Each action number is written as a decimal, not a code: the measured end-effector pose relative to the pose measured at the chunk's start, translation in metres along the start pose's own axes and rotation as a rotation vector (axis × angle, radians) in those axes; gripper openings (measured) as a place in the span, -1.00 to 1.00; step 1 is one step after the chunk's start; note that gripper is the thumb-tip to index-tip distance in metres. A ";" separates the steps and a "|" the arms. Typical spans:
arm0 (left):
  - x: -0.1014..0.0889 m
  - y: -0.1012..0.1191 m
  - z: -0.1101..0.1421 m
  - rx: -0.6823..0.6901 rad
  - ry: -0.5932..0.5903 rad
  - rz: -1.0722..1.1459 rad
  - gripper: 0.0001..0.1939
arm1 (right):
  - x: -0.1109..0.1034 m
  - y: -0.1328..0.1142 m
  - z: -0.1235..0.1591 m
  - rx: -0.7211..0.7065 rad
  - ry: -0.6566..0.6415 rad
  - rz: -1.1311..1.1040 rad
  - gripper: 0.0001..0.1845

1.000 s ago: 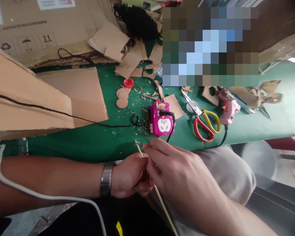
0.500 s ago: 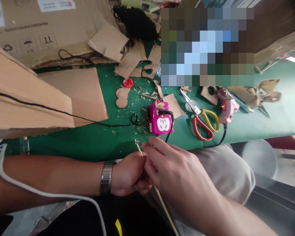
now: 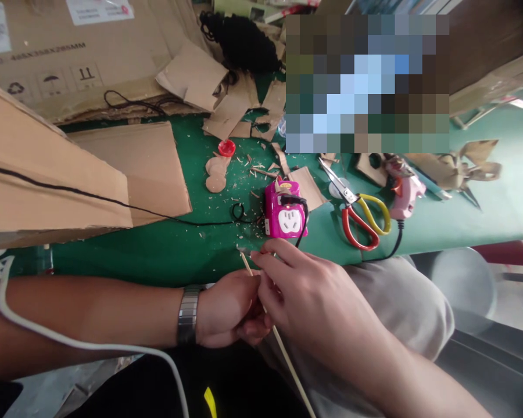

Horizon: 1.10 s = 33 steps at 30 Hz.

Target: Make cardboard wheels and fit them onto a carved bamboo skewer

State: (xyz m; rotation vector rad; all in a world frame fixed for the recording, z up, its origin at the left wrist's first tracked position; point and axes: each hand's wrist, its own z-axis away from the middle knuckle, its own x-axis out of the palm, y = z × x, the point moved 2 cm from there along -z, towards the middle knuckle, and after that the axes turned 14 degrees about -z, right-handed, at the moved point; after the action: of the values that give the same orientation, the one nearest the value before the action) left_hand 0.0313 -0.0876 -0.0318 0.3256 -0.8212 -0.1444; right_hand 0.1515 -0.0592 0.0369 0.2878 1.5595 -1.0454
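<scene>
My left hand (image 3: 230, 307), with a metal watch (image 3: 189, 315) on its wrist, is closed around a thin wooden stick (image 3: 290, 366). The stick slants from its pale tip above my thumb down past my knees. Right beside it, my right hand (image 3: 307, 290) lies over the stick with thumb and index finger pinched. A small thin grey piece (image 3: 245, 250), which looks like a blade, sticks out of that pinch close to the stick's tip. Most of this piece is hidden by my fingers, and so is the middle of the stick.
On the green table (image 3: 157, 261) stand a pink power socket (image 3: 275, 212), scissors (image 3: 353, 200), a pink glue gun (image 3: 405, 194) and a red cap (image 3: 226, 147). Pale shavings and cardboard scraps (image 3: 230, 116) lie around. A cardboard structure (image 3: 47, 174) stands left; a white cable (image 3: 91, 345) crosses my left forearm.
My right hand's fingers have shifted slightly by the stick's tip. The left hand keeps its hold on the stick, nearly still.
</scene>
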 end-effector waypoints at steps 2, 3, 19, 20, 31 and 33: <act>-0.001 0.000 0.001 0.028 -0.019 0.017 -0.72 | -0.003 0.004 0.004 0.075 0.040 -0.097 -0.78; -0.001 0.000 0.001 0.041 -0.032 0.025 -0.73 | -0.004 0.005 0.006 0.107 0.048 -0.134 -0.78; -0.007 -0.008 -0.006 0.003 -0.053 0.023 -0.76 | -0.007 0.003 0.003 -0.072 0.042 0.027 -0.69; -0.009 -0.009 -0.007 -0.010 -0.067 0.044 -0.76 | -0.008 0.003 0.004 -0.064 0.051 0.013 -0.69; -0.009 -0.005 -0.006 0.022 -0.191 0.119 -0.80 | -0.015 0.012 0.013 0.152 0.038 -0.142 -0.81; -0.008 -0.003 -0.004 -0.019 -0.190 0.104 -0.81 | -0.013 0.011 0.014 0.161 0.007 -0.168 -0.83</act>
State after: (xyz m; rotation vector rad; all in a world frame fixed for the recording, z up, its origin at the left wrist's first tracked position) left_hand 0.0290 -0.0877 -0.0415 0.2532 -1.0226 -0.0861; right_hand 0.1725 -0.0581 0.0447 0.2746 1.5283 -1.3060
